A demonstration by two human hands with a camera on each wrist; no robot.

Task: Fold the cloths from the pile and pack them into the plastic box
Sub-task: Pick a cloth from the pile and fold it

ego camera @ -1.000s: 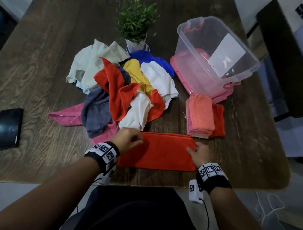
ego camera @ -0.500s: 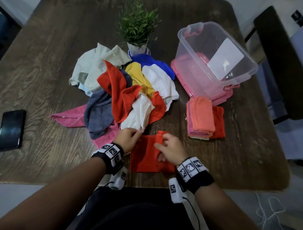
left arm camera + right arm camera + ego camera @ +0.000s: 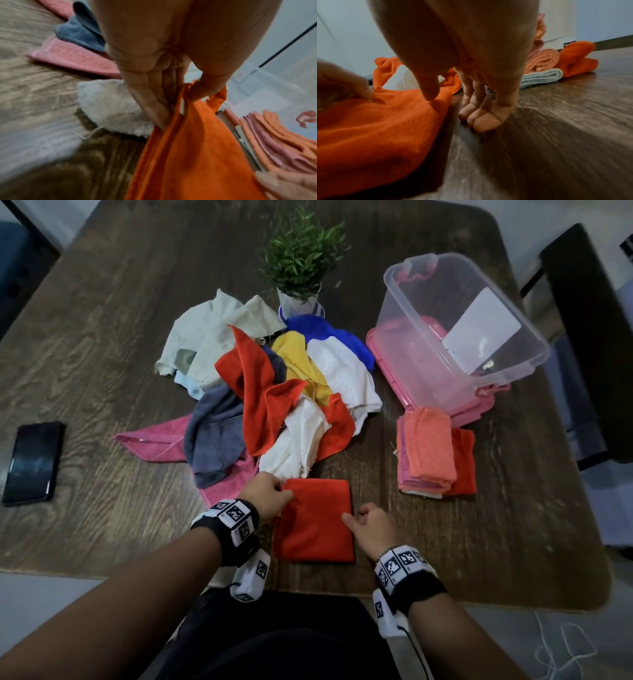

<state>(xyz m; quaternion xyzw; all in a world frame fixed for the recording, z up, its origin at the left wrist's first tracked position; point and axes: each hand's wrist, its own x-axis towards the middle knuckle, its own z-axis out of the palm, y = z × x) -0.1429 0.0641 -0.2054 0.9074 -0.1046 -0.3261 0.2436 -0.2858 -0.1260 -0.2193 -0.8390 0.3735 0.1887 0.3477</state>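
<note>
Since a moment before, the red cloth (image 3: 313, 520) had been folded over from a long strip into a small square, and the right hand (image 3: 371, 527) had been pulled back to its right edge. The cloth was laid flat at the near side of the table (image 3: 102, 320), just near of the pile (image 3: 274, 392).

The fold could be pulled open if the corner was tugged too hard.

The far left corner was pinched by the left hand (image 3: 265, 494), thumb against fingers (image 3: 150, 102). Nothing was held by the right hand; its fingers (image 3: 481, 119) were loosely curled, tips on the wood. The plastic box (image 3: 459, 337) was set far right, behind the folded stack (image 3: 431, 453).
</note>
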